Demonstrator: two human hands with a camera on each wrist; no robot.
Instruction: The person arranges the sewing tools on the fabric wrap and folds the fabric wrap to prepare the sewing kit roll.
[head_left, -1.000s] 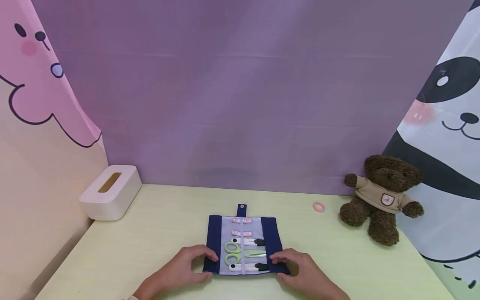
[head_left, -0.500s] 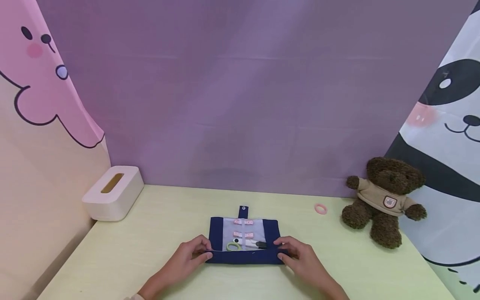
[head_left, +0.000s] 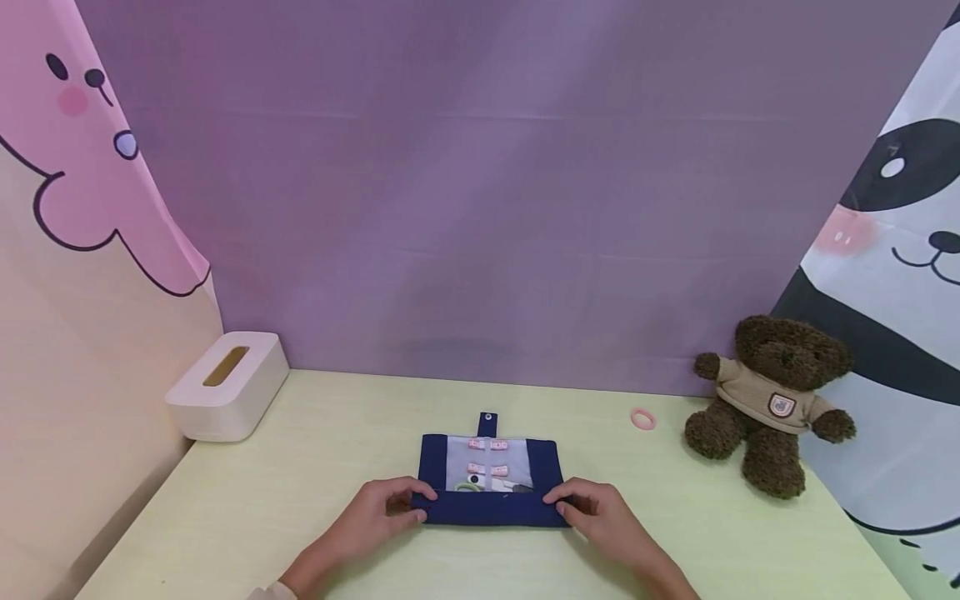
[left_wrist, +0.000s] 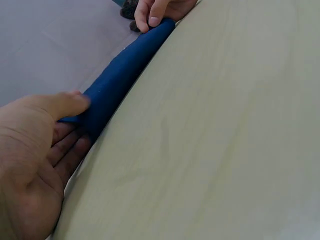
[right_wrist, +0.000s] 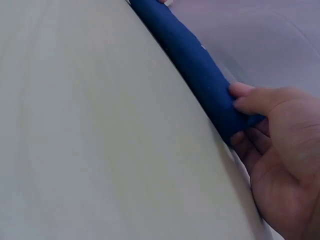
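Note:
A navy fabric tool pouch (head_left: 491, 510) lies on the table with its near edge folded inward. At that fold's left end my left hand (head_left: 375, 515) pinches the cloth, thumb in front. My right hand (head_left: 611, 523) grips the right end in the same way. Both wrist views show the rolled navy cloth (left_wrist: 117, 80) between thumb and fingers. Inside, a pale band crosses two small pink-and-white pieces (head_left: 487, 470). Part of a green scissors handle (head_left: 467, 487) and a white-and-black tool show above the fold; their rest is hidden. A snap tab (head_left: 487, 425) points away at the far edge.
A white tissue box (head_left: 225, 392) stands at the table's left back corner. To the right, a brown teddy bear (head_left: 772, 404) sits against the wall, with a pink ring (head_left: 642, 419) near it. Purple cloth (head_left: 480, 208) hangs behind the table.
Both hands have lifted the pouch's near edge and folded it away from me, covering the lower tool and most of the scissors. The fold has since gone slightly further.

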